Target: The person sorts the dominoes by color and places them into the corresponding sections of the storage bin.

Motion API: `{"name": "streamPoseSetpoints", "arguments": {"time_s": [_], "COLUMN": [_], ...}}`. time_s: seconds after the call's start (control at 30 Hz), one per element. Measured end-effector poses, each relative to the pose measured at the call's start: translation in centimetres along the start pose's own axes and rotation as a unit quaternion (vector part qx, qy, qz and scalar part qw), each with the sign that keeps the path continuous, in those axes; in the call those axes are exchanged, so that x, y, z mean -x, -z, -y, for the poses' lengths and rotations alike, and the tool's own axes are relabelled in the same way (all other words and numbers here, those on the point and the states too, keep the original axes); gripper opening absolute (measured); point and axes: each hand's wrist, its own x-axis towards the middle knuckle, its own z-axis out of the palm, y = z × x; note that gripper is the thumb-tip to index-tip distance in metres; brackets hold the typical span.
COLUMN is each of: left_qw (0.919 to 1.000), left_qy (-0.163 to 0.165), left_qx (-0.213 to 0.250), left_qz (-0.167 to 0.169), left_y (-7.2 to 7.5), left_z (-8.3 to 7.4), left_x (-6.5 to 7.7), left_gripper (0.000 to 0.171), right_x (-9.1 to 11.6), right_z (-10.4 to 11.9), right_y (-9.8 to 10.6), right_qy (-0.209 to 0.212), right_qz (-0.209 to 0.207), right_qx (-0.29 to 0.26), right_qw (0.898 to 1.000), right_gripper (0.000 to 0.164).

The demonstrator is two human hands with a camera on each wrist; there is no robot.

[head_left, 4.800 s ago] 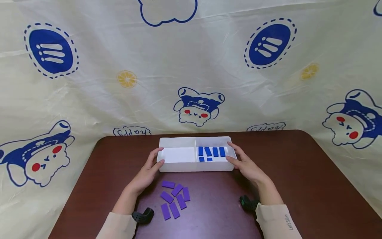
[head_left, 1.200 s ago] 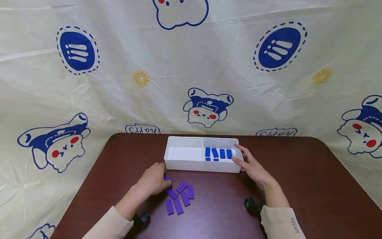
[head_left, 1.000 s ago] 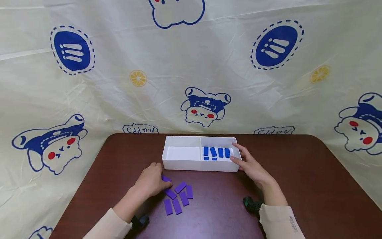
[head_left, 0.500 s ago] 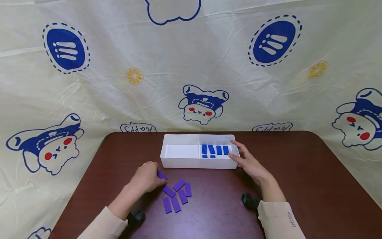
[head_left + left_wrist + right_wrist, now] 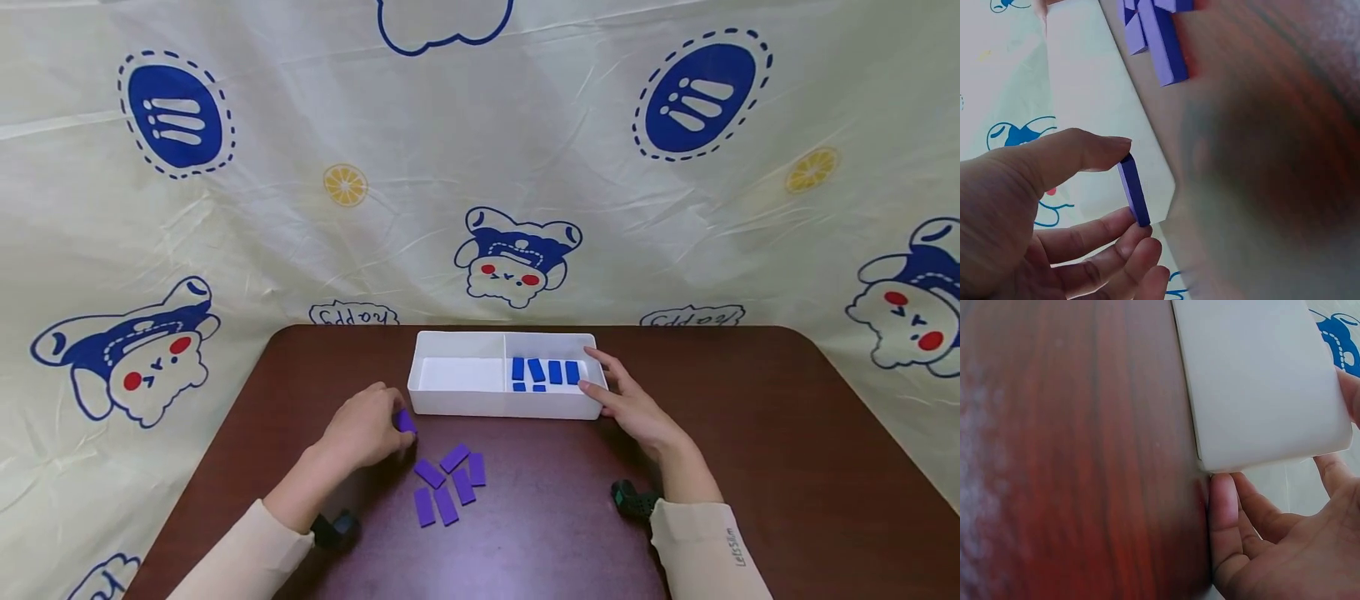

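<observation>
Between thumb and fingertips, my left hand (image 5: 363, 429) pinches a small purple rectangular block (image 5: 1135, 190), held just in front of the left end of a white two-compartment box (image 5: 495, 406). The left wrist view shows the block gripped by its two ends, on edge. My right hand (image 5: 637, 417) holds the box's right end, thumb at the front rim and index finger at the back rim. Several blue blocks (image 5: 555, 372) lie in the right compartment; the left one holds nothing visible. Several more purple blocks (image 5: 446, 505) lie loosely grouped on the table in front of the box.
The dark brown table (image 5: 555, 517) extends to both sides and toward me. A white printed cloth (image 5: 420, 250) hangs behind its far edge, close to the back of the box.
My left hand has left the box's left end, taken one purple block from the group and drawn it leftward and up toward the box. My right hand stays on the box's right end.
</observation>
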Motion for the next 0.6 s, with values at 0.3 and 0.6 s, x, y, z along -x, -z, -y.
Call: {"name": "streamPoseSetpoints", "arguments": {"time_s": [0.3,0.6], "left_qw": [0.9992,0.9956], "left_qy": [-0.03,-0.062], "left_qx": [-0.025,-0.061], "left_qz": [-0.012,-0.033], "left_y": [1.4,3.1], "left_z": [-0.4,-0.8], "left_x": [0.0,0.6], "left_gripper": [0.036,0.034], "right_x": [0.0,0.2], "right_z": [0.1,0.0], "right_y": [0.0,-0.2], "right_qy": [-0.01,-0.014], "right_qz": [-0.005,-0.002], "right_qx": [0.001,-0.004], "right_qw": [1.0,1.0], "right_gripper": [0.079,0.08]}}
